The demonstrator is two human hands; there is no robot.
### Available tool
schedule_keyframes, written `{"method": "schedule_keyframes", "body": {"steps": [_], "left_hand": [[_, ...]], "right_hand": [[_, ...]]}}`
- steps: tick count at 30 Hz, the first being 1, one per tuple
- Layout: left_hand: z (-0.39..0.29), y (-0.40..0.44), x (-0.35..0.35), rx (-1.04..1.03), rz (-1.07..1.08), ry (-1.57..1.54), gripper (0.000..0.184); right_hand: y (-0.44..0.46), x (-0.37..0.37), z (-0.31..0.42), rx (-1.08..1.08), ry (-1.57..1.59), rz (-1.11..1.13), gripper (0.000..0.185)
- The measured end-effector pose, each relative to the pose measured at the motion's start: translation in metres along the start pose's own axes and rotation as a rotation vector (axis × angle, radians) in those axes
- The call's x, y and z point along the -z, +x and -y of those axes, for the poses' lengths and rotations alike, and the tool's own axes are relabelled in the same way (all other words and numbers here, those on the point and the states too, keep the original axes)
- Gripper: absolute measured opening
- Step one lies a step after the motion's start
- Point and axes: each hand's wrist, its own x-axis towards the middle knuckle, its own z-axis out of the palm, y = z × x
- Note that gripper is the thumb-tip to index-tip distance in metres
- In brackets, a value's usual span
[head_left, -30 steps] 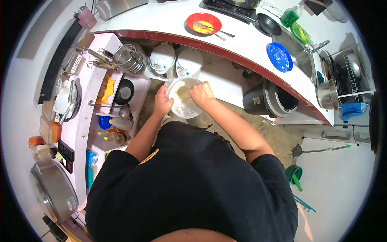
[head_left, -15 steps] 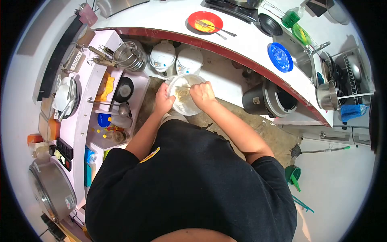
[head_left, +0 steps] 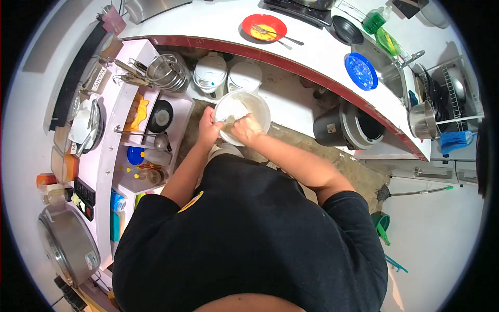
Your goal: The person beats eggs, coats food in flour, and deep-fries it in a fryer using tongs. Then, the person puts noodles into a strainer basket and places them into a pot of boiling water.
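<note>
A round whitish tub point(head_left: 262, 110) with pale contents is in front of my body, below the counter. My left hand point(head_left: 209, 128) grips its left rim, thumb toward the inside. Over the near part of the opening, my right hand point(head_left: 247, 129) is closed in a fist; whatever it holds is mostly hidden, with only a small brownish part showing beside the fingers. On the counter above lies a red plate point(head_left: 250, 21) with yellow liquid and a fork point(head_left: 283, 38) resting in it.
Two white appliances point(head_left: 210, 73) stand under the counter point(head_left: 312, 52). A blue plate point(head_left: 360, 71) lies by the sink point(head_left: 382, 67). At the right is a dark bin point(head_left: 330, 127); at the left, a pink shelf point(head_left: 112, 135) holds pans and bottles.
My right hand has moved left and down across the tub, nearer my left hand. The tub looks tilted differently, with more of its right wall showing.
</note>
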Motion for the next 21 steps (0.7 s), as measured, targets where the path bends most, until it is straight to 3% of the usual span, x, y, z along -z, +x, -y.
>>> {"method": "schedule_keyframes", "body": {"steps": [3, 8, 13, 16, 18, 21], "left_hand": [[0.002, 0.005, 0.010, -0.026, 0.020, -0.024, 0.019], [-0.007, 0.016, 0.007, -0.053, 0.009, 0.071, 0.019], [-0.006, 0.021, 0.002, -0.061, -0.014, 0.212, 0.018], [-0.009, 0.024, 0.000, -0.095, -0.023, 0.129, 0.017], [-0.013, 0.024, 0.002, 0.027, 0.001, 0.009, 0.016], [-0.004, 0.027, 0.004, -0.070, 0.003, 0.046, 0.016]], "right_hand": [[-0.002, -0.006, -0.005, -0.014, 0.099, -0.078, 0.016], [-0.010, 0.003, -0.030, -0.217, 0.158, -0.262, 0.015], [-0.032, 0.036, -0.040, -0.255, 0.065, -0.158, 0.013], [-0.032, 0.022, -0.040, -0.195, -0.024, -0.102, 0.012], [-0.034, 0.022, -0.040, -0.157, -0.023, -0.142, 0.011], [-0.039, 0.033, -0.039, -0.190, -0.031, -0.088, 0.012]]}}
